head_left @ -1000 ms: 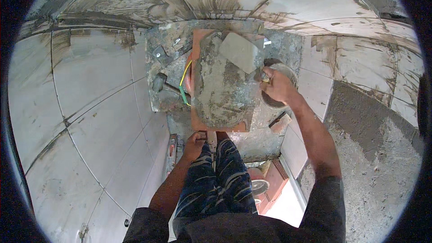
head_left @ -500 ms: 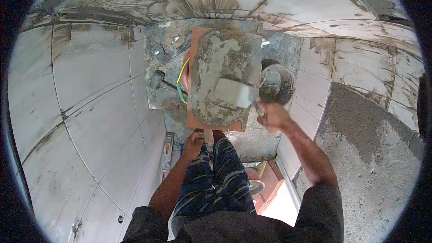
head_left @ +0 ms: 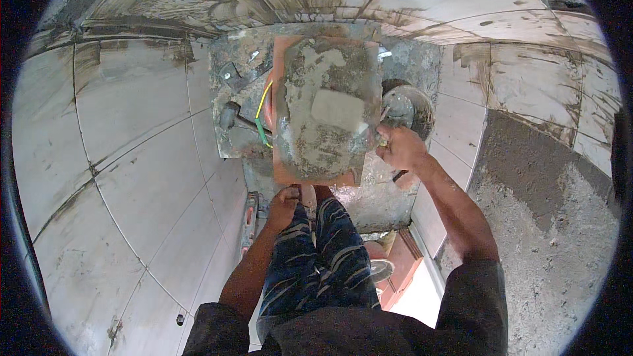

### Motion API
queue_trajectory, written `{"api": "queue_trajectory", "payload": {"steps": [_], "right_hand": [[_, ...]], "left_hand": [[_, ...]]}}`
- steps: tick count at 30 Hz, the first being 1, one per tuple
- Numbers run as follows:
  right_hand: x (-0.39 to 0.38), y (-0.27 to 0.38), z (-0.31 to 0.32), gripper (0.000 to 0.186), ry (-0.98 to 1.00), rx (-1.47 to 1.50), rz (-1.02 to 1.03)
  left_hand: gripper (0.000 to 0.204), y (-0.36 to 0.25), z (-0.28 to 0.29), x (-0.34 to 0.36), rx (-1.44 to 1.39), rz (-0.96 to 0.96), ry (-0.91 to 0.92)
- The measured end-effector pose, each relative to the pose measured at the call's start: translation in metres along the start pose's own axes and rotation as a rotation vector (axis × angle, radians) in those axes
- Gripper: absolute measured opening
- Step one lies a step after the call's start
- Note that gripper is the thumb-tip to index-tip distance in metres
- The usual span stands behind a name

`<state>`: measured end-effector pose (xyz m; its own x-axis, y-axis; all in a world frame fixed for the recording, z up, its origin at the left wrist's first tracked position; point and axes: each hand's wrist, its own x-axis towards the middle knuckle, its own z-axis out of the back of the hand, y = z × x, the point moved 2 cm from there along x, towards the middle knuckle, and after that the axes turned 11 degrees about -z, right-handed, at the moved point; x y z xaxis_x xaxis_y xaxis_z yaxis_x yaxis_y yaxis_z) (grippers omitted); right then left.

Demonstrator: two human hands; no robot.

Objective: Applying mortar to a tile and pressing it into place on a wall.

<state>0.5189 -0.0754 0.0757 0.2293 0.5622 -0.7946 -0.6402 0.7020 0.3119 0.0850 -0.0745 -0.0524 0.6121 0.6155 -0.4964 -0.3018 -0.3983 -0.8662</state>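
Observation:
In front of me lies an orange-brown tile [head_left: 282,170], its upper face mostly coated with wet grey mortar [head_left: 303,151]. My right hand [head_left: 401,149] is closed round the handle of a trowel [head_left: 337,109] at the tile's right side. The trowel's flat, mortar-smeared blade rests on or just over the coating; it is slightly blurred. My left hand [head_left: 286,204] is at the tile's near edge, by my left knee, with its fingers curled. Whatever those fingers hold, if anything, is hidden.
A bucket [head_left: 425,115] with grey contents stands right of the tile. A mallet [head_left: 231,116], a hatchet-like tool [head_left: 232,75] and a yellow-green strap [head_left: 261,118] lie on the left. A spirit level [head_left: 250,221] stands by the left wall. Tiled walls [head_left: 145,105] close in around me.
The trowel blade has moved away from me across the mortar, and my right hand has gone with it. My left hand has stayed at the tile's near edge. The view has shifted slightly.

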Motion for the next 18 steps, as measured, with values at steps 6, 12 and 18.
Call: {"api": "queue_trajectory", "payload": {"steps": [6, 12, 18], "right_hand": [[-0.024, 0.011, -0.018, 0.055, 0.150, -0.115, -0.030], [-0.018, 0.006, -0.041, 0.054, 0.244, -0.155, -0.040], [0.023, 0.008, 0.009, 0.048, -0.168, 0.258, -0.075]], "left_hand": [[0.022, 0.003, 0.011, -0.008, -0.286, 0.152, -0.095], [0.022, 0.004, 0.010, -0.009, 0.227, 0.008, -0.028], [0.024, 0.000, 0.005, -0.006, 0.204, 0.054, 0.008]]}}
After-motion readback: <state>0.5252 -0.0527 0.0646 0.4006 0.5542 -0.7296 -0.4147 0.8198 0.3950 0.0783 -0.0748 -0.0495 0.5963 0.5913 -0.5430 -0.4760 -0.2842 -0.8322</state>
